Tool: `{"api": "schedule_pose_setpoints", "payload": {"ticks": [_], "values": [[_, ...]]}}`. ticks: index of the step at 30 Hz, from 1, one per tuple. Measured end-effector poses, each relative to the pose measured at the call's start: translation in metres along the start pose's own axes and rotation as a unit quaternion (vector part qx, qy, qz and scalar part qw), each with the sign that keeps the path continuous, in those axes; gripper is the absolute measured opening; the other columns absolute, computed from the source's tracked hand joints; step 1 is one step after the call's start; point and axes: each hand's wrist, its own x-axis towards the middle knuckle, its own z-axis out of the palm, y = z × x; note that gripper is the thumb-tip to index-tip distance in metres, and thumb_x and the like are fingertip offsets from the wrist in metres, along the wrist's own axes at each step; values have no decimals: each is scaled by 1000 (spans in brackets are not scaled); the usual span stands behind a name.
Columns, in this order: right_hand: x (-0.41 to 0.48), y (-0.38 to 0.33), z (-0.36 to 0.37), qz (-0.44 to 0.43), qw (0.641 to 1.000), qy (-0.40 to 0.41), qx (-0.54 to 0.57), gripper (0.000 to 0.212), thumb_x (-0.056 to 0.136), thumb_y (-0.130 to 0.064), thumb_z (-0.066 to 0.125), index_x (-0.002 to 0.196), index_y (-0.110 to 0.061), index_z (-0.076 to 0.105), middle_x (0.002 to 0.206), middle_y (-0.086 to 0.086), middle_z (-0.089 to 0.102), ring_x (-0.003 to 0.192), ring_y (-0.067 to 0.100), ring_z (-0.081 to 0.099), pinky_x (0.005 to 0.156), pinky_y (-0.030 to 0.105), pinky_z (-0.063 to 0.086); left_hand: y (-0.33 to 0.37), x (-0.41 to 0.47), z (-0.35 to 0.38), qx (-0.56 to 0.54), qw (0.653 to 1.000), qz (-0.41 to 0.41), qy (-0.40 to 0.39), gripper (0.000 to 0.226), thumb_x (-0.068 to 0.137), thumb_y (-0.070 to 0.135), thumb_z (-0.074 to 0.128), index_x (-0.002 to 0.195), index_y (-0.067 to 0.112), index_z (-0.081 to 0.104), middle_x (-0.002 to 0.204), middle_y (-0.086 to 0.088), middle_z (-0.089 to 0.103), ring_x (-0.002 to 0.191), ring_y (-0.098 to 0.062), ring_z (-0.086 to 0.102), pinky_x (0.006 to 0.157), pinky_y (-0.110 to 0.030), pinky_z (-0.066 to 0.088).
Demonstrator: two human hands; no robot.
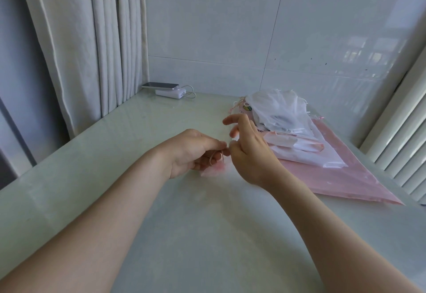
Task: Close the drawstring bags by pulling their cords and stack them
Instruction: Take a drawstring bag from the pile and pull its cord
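A small pale pink drawstring bag [213,170] lies on the table in the middle, mostly hidden under my hands. My left hand [196,149] pinches its thin cord [216,155] between thumb and fingers. My right hand [246,145] meets it from the right, thumb and a finger pinching the cord's other end, the remaining fingers raised. To the right lies a pile of white and pink drawstring bags [285,129] on top of a large flat pink bag [345,177].
A phone [160,85] rests on a white power bank [170,92] with a cable at the table's back left, near the curtain [96,39]. A tiled wall stands behind. A radiator [405,145] runs along the right edge of the pale green table [207,235].
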Motion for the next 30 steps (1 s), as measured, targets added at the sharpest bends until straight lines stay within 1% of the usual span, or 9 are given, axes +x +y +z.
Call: {"api": "schedule_pose_setpoints", "payload": {"ticks": [2,5,8,15,18,22,26,28,30], "values": [[0,-1,-1,-10,1000,7,0,34,94,-15,55,125,-26,50,103,-4,58,89,10,58,75,26,41,1,0,-1,-9,1000,-12,14,22,98,18,69,82,4,77,71,-6,63,59,-17,59,62,-29,47],[0,0,0,-37,998,47,-15,23,87,-30,68,109,-27,62,87,-10,62,85,7,59,77,29,49,3,-1,-1,-15,999,-17,35,30,94,19,69,105,-8,74,80,-10,63,65,-22,59,62,-29,47],[2,2,2,-56,995,77,-25,18,87,-33,78,102,-25,72,82,-11,64,80,8,60,74,25,49,6,-3,-4,-1,999,-13,51,15,92,20,69,89,6,73,69,-5,60,67,-23,55,67,-32,41],[4,6,7,-132,982,112,-79,12,88,-15,81,98,-21,78,88,-6,69,84,4,62,76,9,41,9,-5,-3,19,998,-21,59,10,86,21,70,88,11,73,74,-4,64,64,-18,61,61,-24,44],[4,7,8,-153,977,112,-101,14,89,-11,80,100,-18,81,88,-3,66,80,9,63,73,20,48,9,-6,-3,15,998,-28,62,10,86,18,63,86,11,70,78,-7,65,73,-22,59,62,-25,43],[6,11,7,-221,940,82,-245,15,93,-7,70,96,-17,80,81,2,55,77,25,52,63,38,48,13,-8,1,-25,997,-44,61,7,86,10,55,83,9,61,79,-12,64,68,-24,59,54,-21,44],[7,12,9,-159,956,89,-231,17,95,-5,63,94,-14,78,85,2,59,80,24,56,69,41,51,14,-9,2,14,995,-16,94,14,81,16,66,93,9,63,77,-6,66,71,-23,58,68,-29,38],[7,6,10,-90,980,105,-142,16,95,-8,64,95,-16,78,85,-4,66,79,11,59,73,28,48,13,-10,2,29,989,0,146,33,82,12,74,110,15,56,78,-4,69,57,-10,65,55,-18,44],[8,0,6,-2,994,99,-53,14,96,-12,66,93,-17,79,74,-18,65,71,-3,57,65,10,39,11,-10,2,38,984,31,173,47,82,12,77,118,20,47,85,-3,76,60,-6,71,60,-20,54]]}}
